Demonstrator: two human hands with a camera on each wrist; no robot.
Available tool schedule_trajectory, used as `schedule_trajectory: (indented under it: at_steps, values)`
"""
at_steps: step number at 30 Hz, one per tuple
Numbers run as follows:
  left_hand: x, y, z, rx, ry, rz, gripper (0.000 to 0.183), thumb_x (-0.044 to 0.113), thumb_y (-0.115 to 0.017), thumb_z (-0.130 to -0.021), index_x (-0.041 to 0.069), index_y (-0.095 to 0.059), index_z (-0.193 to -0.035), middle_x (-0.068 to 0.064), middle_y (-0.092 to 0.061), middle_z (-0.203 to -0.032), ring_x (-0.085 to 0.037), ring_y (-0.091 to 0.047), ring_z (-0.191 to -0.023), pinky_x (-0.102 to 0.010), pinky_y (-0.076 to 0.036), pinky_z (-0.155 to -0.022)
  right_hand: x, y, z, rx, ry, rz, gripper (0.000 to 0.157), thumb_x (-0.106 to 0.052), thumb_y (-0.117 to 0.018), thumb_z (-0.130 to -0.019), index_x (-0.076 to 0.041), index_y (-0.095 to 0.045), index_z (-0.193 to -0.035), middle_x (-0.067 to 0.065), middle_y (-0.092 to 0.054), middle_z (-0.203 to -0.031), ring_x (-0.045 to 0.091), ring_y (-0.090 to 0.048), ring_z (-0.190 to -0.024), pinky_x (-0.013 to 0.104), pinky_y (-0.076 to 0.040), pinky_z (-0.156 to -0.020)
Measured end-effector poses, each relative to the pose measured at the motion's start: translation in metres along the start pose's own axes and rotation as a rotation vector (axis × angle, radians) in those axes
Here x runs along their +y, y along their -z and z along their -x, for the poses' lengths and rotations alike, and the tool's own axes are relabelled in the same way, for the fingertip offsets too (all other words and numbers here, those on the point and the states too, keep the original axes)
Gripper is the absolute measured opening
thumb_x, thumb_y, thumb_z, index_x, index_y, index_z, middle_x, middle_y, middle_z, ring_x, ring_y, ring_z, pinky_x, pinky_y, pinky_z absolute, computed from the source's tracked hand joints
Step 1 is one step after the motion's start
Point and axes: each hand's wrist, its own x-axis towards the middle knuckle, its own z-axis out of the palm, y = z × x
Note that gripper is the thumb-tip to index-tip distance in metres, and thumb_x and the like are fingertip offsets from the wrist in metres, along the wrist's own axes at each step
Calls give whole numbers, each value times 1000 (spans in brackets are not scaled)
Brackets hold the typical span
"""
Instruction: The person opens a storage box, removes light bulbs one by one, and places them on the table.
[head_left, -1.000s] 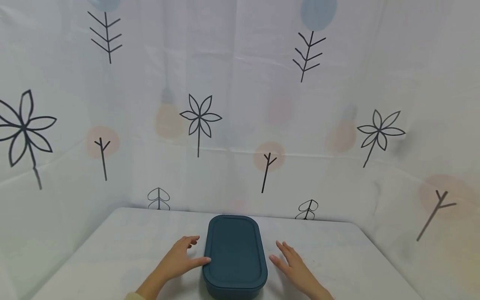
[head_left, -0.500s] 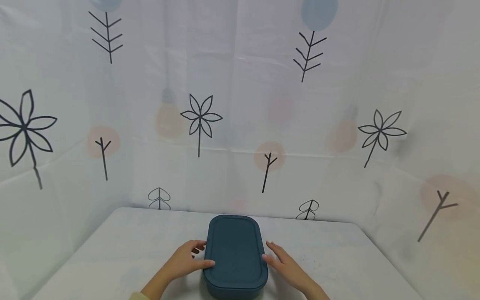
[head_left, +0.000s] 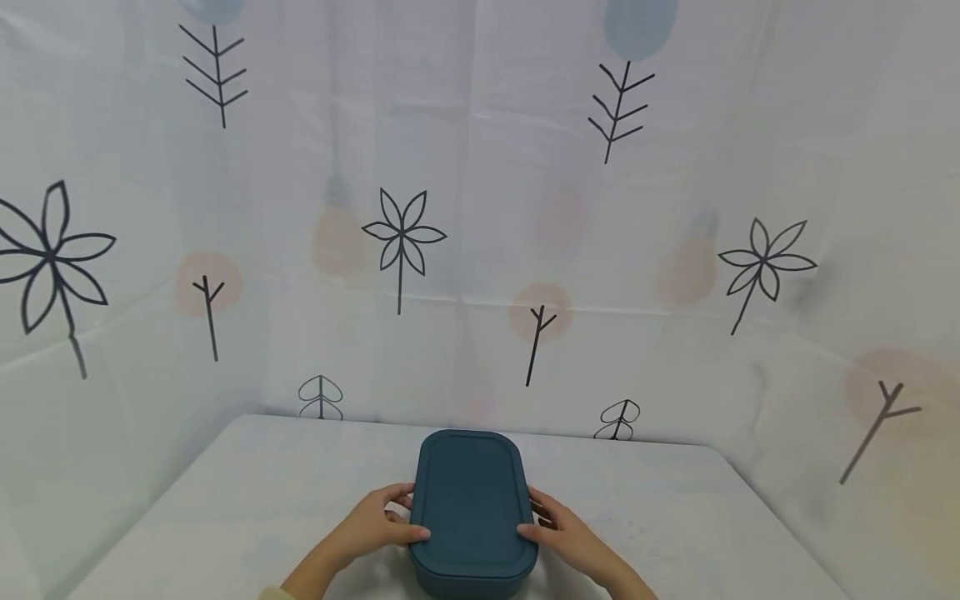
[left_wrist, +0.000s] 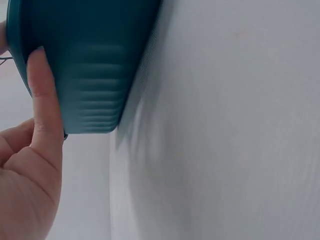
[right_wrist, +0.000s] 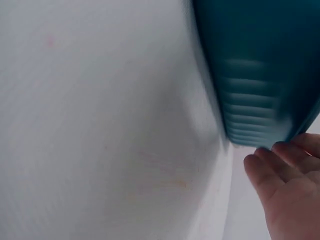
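A dark teal rectangular box with rounded corners stands on the table, closed by a flat lid of the same colour. From the left, my left hand holds the lid's edge, thumb on top and fingers at the side. The left wrist view shows a finger of it against the ribbed side wall, under the rim. Across from it, my right hand holds the opposite edge, its thumb on the lid. In the right wrist view several right fingertips are at the rim. Nothing shows inside the box.
The white table extends around the box on both sides. Behind it and at the sides hangs a pale cloth printed with flowers, twigs and coloured spots.
Both hands have moved inward to the box. A second ago the right hand was apart from it; now its thumb is on the lid, and the left fingers have come against the side.
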Motion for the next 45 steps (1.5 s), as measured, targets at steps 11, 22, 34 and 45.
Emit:
schedule_trajectory:
  at_steps: [11, 22, 34, 45]
  values:
    - [-1, -5, 2, 24, 73, 94, 84, 19, -81, -73, -6, -34, -139, -15, -50, -111, -20, -63, -80, -35, -54, -66, -2, 1, 2, -33, 20, -97, 75, -26, -58, -92, 13, -17, -142, 35, -26, -140, 45, -42, -120, 52, -41, -92]
    - [5, -6, 5, 50, 109, 146, 87, 16, -81, -73, -3, -31, -141, -15, -49, -102, -19, -60, -71, -35, -54, -63, -7, 0, 3, -6, 8, -109, 76, -26, -59, -92, 7, -15, -145, 34, -20, -143, 49, -35, -124, 54, -38, -94]
    - [17, -2, 10, 75, 130, 111, 88, 17, -81, -72, -4, -31, -141, -14, -50, -95, -19, -60, -69, -35, -54, -61, -15, 1, 3, 11, 29, -57, 75, -26, -59, -91, 4, -16, -146, 29, -13, -148, 49, -13, -133, 59, -23, -101]
    - [33, 5, 12, 65, 64, 192, 84, 16, -78, -76, -2, -29, -143, -13, -53, -97, -18, -62, -71, -37, -54, -65, -29, 2, 7, 53, 86, -85, 72, -24, -59, -91, 5, -20, -145, 26, -15, -148, 48, -14, -133, 56, -21, -104]
